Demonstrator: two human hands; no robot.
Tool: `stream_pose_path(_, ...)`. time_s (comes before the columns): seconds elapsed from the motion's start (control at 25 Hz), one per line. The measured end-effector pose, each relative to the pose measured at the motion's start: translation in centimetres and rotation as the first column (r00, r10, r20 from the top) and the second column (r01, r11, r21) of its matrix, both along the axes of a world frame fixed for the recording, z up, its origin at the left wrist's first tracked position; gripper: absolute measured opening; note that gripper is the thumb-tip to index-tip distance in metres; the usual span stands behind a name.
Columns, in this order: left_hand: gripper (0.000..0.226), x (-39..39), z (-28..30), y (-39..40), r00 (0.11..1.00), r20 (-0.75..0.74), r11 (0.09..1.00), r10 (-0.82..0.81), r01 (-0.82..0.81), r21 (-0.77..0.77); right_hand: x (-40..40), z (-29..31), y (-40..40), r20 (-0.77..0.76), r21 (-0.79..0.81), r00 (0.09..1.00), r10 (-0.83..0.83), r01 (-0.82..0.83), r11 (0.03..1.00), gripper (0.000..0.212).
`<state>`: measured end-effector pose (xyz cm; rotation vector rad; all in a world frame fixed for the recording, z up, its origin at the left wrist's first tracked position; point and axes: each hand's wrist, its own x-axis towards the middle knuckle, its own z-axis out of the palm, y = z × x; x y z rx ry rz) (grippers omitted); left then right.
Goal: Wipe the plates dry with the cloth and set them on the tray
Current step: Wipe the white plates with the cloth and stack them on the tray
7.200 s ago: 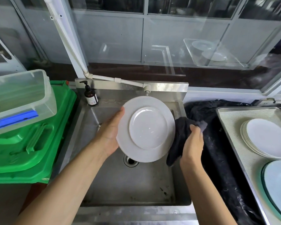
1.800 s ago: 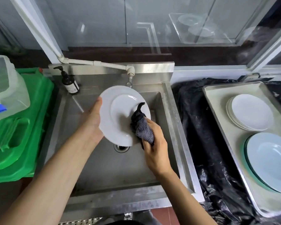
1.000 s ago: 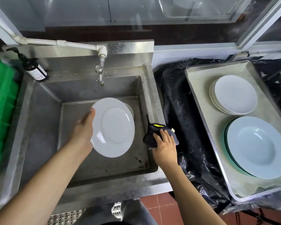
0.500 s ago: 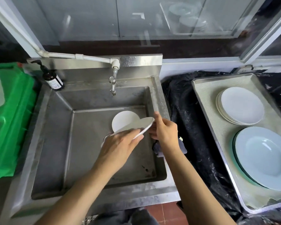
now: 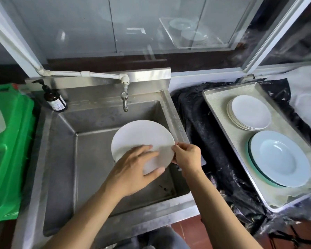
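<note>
Keep left hand [image 5: 133, 166] spread flat on plate [image 5: 142, 137], right hand [image 5: 186, 156] pinching rim; carry level to tray [image 5: 221, 115].

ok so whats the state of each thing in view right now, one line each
white plate: held over the sink, turned underside up
left hand: fingers spread flat on the plate
right hand: pinches the plate's right edge
tap: no water running
sink: basin holds no dishes
tray: holds two stacks of plates
small plate stack: upright on tray
large deep plates: stacked, face up
soap bottle: upright
</note>
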<state>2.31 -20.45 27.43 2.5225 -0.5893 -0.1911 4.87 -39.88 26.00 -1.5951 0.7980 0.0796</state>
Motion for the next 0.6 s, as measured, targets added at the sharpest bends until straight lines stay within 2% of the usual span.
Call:
stream_pose_path(0.12, 0.049, 1.7, 0.7, 0.7, 0.971, 0.076, 0.973, 0.229, -0.226, -0.041, -0.6, 0.6, -0.6, 0.028, -0.003, 0.999, -0.042, 0.043, 0.999, 0.031)
stream_pose_path(0.24, 0.051, 3.2, 1.1, 1.0, 0.883, -0.115, 0.876, 0.456, -0.468, -0.119, -1.0, 1.4, -1.9, 0.063, -0.041, 0.996, -0.065, 0.068, 0.997, 0.023)
stream_pose_path(0.36, 0.047, 4.2, 1.1, 0.1, 0.820, -0.331, 0.795, 0.467, -0.553, -0.249, -1.1, 2.0, -3.6, 0.082, -0.067, 0.995, -0.063, 0.069, 0.995, 0.024)
stream_pose_path(0.6, 0.040, 5.9, 0.9, -5.9, 0.789, -0.435, 0.717, 0.433, -0.594, -0.364, -0.1, 1.7, -9.6, 0.115, 0.006, 0.983, -0.142, 0.142, 0.990, 0.023)
